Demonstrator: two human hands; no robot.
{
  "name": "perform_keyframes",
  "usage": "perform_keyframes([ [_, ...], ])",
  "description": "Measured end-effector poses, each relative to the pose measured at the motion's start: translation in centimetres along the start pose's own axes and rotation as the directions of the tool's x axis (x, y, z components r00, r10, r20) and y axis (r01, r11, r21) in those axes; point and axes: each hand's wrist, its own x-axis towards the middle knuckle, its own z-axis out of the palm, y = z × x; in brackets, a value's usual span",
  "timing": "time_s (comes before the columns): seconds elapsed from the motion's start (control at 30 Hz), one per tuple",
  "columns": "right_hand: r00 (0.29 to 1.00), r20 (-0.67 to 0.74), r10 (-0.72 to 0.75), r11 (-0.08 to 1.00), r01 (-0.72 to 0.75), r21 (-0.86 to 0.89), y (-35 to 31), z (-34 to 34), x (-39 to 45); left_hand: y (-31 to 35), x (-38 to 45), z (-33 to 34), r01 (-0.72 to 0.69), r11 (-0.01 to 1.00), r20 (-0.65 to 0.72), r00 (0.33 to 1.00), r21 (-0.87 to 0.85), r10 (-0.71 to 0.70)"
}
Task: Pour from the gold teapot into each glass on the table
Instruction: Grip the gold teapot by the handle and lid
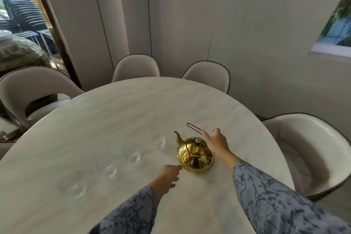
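Note:
The gold teapot (195, 157) stands upright on the white marble table (117, 112), its spout pointing away to the left. Its thin wire handle (193, 129) sticks up and back above the lid. My right hand (216, 143) hovers just behind the pot with its fingers spread, the index fingertip at the handle's end. My left hand (169, 175) lies low beside the pot's near-left base, loosely curled and holding nothing, one fingertip almost at the pot. Several clear empty glasses run in a diagonal row to the left, from the farthest glass (158, 139) to the nearest glass (73, 184).
Cream padded chairs ring the round table: two at the far side (136, 66), one at the left (32, 85) and one at the right (311, 148). A doorway with stacked furniture is at the far left.

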Motion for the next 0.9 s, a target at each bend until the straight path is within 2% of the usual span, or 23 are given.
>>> perform_keyframes([
  [0.17,0.994,0.109,0.007,0.997,-0.016,0.081,0.1,0.1,2.1,1.5,3.6,1.6,0.053,0.999,-0.01,0.999,-0.012,-0.053],
  [0.3,0.973,0.222,0.059,0.983,-0.095,0.157,0.7,0.2,3.3,2.0,5.8,2.5,0.084,0.996,-0.05,0.995,-0.01,-0.084],
  [0.43,0.959,0.27,0.084,0.94,-0.166,0.298,1.0,0.8,4.2,2.2,7.2,3.0,0.106,0.992,-0.032,0.994,-0.063,-0.108],
  [0.63,0.982,0.17,0.078,0.842,-0.156,0.516,1.8,2.2,3.3,2.8,7.7,3.6,0.111,0.988,0.045,0.993,-0.111,-0.106],
  [0.77,0.992,0.115,0.058,0.839,-0.111,0.533,0.7,2.3,2.3,3.2,7.2,3.7,0.102,0.985,0.052,0.994,-0.138,-0.095],
  [0.9,0.996,0.085,0.041,0.835,-0.081,0.544,-0.7,1.6,1.5,3.4,6.4,3.7,0.007,0.982,-0.01,1.0,-0.19,-0.01],
])
